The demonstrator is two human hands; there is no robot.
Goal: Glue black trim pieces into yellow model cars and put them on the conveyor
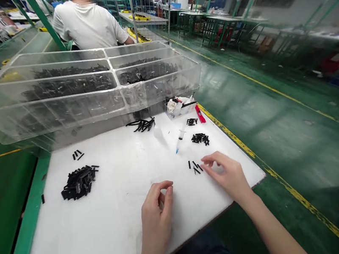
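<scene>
On the white tabletop, my left hand hovers near the front with its fingers curled and thumb and index tip close together; anything between them is too small to make out. My right hand is at the right, thumb and index slightly apart with nothing visible between them. Its fingertips are just beside several small loose black strips. Behind these lie a pile of short black pieces and a smaller pile. A syringe with a blue tip rests left of them.
A large heap of black strips lies at the left. Thin black curved pieces sit at the back, below a clear divided bin. A small clear box and a red object are back right. A person sits beyond.
</scene>
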